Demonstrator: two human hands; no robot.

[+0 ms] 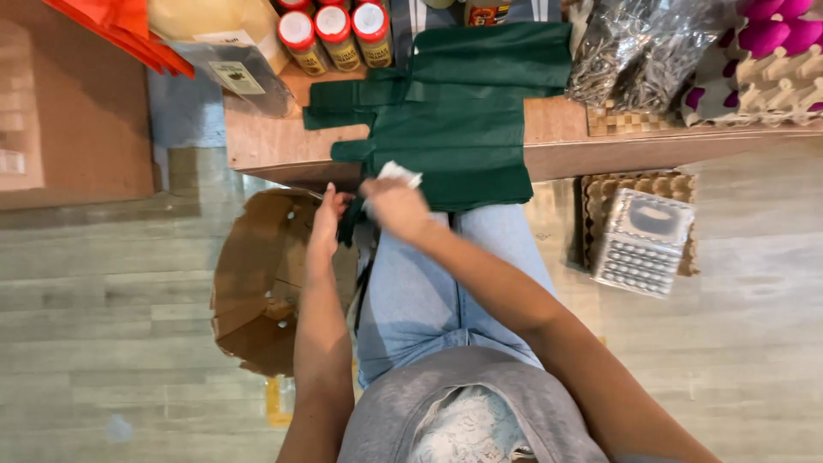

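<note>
Green fabric, a dark green bag (467, 111) of non-woven cloth, lies flat on the wooden counter (257, 137), its near edge hanging over the counter's front toward the person. The right hand (396, 206) sits at that overhanging edge with its grip pressed around a small white piece (399, 174), perhaps paper or a tag, though the view is too blurred to say which. The left hand (326, 225) is just to the left of it, fingers curled at the bag's lower left corner; whether its grip actually pinches the cloth cannot be told. Below the left hand an open brown cardboard box (253, 283) stands on the pale plank floor (103, 343). At the far side of the counter stand three spice jars with red lids (334, 34), with a clear bag of dark contents (240, 77) to their left and orange fabric (120, 26) at the far left corner. To the right lie clear bags of grey pieces (643, 51) and egg trays holding purple eggs (771, 34). Lower right, a clear plastic carton of small eggs (641, 242) rests on a stack of brown egg trays (600, 193).
</note>
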